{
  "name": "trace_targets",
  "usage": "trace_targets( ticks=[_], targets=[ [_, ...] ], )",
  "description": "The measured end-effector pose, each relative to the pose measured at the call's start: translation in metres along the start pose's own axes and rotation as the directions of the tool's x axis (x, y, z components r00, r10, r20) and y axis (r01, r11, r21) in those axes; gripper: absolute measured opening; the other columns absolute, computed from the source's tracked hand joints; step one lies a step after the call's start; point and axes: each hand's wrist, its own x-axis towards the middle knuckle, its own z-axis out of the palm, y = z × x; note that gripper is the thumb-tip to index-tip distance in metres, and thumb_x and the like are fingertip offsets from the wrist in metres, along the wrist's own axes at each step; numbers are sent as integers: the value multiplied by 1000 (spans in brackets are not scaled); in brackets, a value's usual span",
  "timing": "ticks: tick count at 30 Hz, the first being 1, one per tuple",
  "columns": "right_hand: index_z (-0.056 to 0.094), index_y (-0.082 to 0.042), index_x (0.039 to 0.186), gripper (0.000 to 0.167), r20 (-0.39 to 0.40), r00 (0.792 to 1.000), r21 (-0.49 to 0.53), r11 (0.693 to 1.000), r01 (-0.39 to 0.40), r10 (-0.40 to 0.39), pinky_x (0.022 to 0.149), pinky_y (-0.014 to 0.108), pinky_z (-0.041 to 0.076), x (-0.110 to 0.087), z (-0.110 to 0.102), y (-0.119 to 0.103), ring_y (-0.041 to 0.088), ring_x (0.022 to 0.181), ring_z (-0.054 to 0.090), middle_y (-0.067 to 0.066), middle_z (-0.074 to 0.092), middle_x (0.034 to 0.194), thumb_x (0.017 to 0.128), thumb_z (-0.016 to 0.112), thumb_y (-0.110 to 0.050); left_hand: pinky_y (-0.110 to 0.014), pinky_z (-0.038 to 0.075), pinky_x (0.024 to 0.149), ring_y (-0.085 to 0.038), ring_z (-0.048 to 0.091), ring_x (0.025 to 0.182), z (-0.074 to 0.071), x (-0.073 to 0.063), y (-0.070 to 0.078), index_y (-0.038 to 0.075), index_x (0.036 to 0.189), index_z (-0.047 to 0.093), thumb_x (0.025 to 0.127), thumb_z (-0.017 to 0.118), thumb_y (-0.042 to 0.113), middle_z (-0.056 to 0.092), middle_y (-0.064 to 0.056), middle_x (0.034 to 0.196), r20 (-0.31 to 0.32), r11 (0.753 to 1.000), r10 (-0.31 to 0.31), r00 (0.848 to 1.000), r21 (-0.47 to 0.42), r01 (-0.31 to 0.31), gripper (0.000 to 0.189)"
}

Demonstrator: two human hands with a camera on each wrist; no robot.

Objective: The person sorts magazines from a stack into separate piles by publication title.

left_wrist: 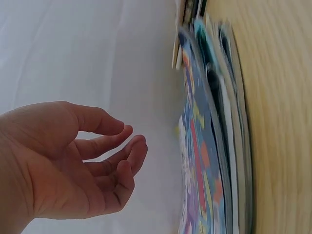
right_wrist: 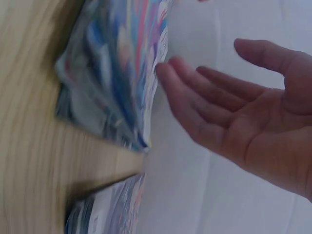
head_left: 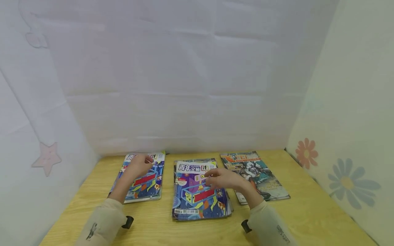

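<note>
My left hand (head_left: 139,167) hovers above the left stack of magazines (head_left: 154,186), whose top cover is purple and blue with a red box design. Its fingers are loosely bent with nothing between them; in the left wrist view the hand (left_wrist: 83,161) is apart from the stack's cover (left_wrist: 200,161). Over the middle magazine stack (head_left: 197,210), which bears the same cover, is my right hand (head_left: 224,178), also holding nothing. The right wrist view has that hand (right_wrist: 243,109) with fingers extended and thumb spread, fingertips close to the stack's top (right_wrist: 141,53).
A third magazine stack (head_left: 266,182) with a dark illustrated cover and orange title lies at the right. All three stacks lie on a yellow wood-grain table (head_left: 172,234). White sheeting (head_left: 191,85) encloses the back and sides, with flower decorations (head_left: 347,181) on the right.
</note>
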Motion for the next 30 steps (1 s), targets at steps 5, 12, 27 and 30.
trace_targets(
  ticks=[5,12,27,30],
  targets=[
    [55,5,141,47,-92,993,-112,990,-80,70,74,48,54,2,-8,10,38,88,65,19,67,102,103,61,-24,-38,50,64,-29,62,89,15,-4,21,-4,123,65,98,58,8,64,-24,119,79,999,47,996,11,-48,28],
    [60,3,136,43,-186,975,-136,980,-145,119,75,52,54,2,-11,17,23,69,58,16,66,96,103,63,-24,-44,55,77,-28,65,94,33,-10,34,-5,125,64,96,64,12,67,-16,112,196,993,82,977,69,-97,33],
    [64,12,123,37,-206,953,-70,968,-239,220,66,42,60,8,-4,26,33,69,72,18,72,93,99,67,-16,-28,34,49,-12,41,52,73,-15,49,4,74,69,93,73,15,47,2,58,295,983,107,949,110,-145,23],
    [62,13,125,40,-218,948,-65,966,-251,231,64,41,60,11,-2,25,32,69,72,21,70,102,99,68,-16,-28,31,48,-12,36,49,74,-17,51,4,66,65,93,74,16,41,3,54,259,985,104,960,109,-136,31]
  ],
)
